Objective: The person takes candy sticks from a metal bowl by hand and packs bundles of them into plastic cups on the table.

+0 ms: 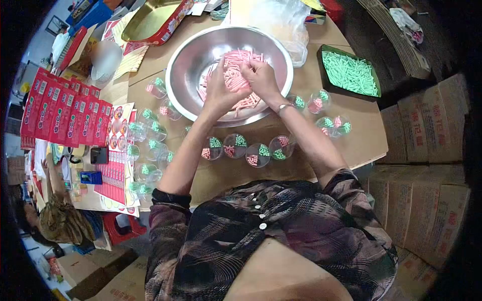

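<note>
A large steel bowl (176, 83) holds a heap of thin pink sticks (243, 56), and both my hands are over it. My left hand (221, 93) is curled around some pink sticks, its fingers pointing up and its thumb towards the right hand. Close beside it, my right hand (261, 80) has its fingers bent in a pinch; what they hold is hidden. Below the bowl is a row of clear plastic cups (258, 154) with bundles of pink and green sticks. More such cups (321, 101) stand to the right, and others with green sticks (150, 131) to the left.
A dark tray of green sticks (350, 74) lies right of the bowl. Behind are a plastic bag (283, 30) and a gold-lined red tray (155, 22). Red printed packs (65, 113) stand at left, near a phone (99, 155). Cardboard boxes (427, 125) are stacked at right. Another person (65, 218) is at far left.
</note>
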Motion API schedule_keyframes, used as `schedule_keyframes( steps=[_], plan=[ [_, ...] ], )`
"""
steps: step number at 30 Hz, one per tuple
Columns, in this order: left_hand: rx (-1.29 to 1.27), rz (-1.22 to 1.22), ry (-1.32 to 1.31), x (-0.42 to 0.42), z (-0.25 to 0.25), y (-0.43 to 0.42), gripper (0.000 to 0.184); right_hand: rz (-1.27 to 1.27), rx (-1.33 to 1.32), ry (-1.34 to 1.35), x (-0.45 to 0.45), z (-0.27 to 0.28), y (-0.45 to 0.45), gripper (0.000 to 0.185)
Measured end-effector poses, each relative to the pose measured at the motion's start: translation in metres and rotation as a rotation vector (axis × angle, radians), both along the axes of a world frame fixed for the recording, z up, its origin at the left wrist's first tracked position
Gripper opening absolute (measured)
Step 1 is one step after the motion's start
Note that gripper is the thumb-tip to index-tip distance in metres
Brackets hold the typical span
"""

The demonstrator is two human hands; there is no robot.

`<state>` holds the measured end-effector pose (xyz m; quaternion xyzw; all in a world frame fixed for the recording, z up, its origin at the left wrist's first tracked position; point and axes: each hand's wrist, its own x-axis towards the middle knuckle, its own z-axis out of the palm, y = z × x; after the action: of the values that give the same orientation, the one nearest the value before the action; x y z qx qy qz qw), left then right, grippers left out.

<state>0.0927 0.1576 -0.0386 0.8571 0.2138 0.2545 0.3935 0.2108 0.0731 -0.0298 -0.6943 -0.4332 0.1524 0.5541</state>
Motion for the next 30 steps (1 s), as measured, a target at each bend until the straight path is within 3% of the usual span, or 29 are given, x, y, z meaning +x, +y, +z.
schedule_keyframes(
  steps=[4, 9, 15, 19, 25, 29, 30],
  plan=[
    [-0.317, 0.191, -0.256, -0.006, -0.008, -0.021, 0.061, -0.082, 0.043, 0.038, 0.006, 0.001, 0.002, 0.029],
    [-0.393, 0.170, -0.169, 0.002, 0.005, -0.016, 0.046, -0.041, 0.190, 0.072, -0.014, 0.001, 0.010, 0.028],
    [-0.496, 0.163, -0.240, 0.005, 0.013, -0.016, 0.035, 0.023, 0.146, 0.037, -0.011, 0.013, -0.002, 0.025],
    [-0.150, 0.246, -0.311, 0.005, 0.013, -0.026, 0.031, -0.102, 0.110, 0.015, 0.005, 0.010, -0.004, 0.023],
    [0.287, 0.389, -0.380, 0.001, 0.016, -0.033, 0.029, -0.046, 0.250, 0.150, -0.020, 0.018, 0.008, 0.025],
    [-0.404, 0.363, -0.479, -0.012, 0.020, -0.004, 0.032, -0.061, 0.206, 0.195, -0.006, 0.018, -0.001, 0.023],
    [-0.405, 0.363, -0.484, -0.010, 0.022, -0.009, 0.032, -0.060, 0.206, 0.190, -0.009, 0.022, -0.002, 0.023]
  ],
)
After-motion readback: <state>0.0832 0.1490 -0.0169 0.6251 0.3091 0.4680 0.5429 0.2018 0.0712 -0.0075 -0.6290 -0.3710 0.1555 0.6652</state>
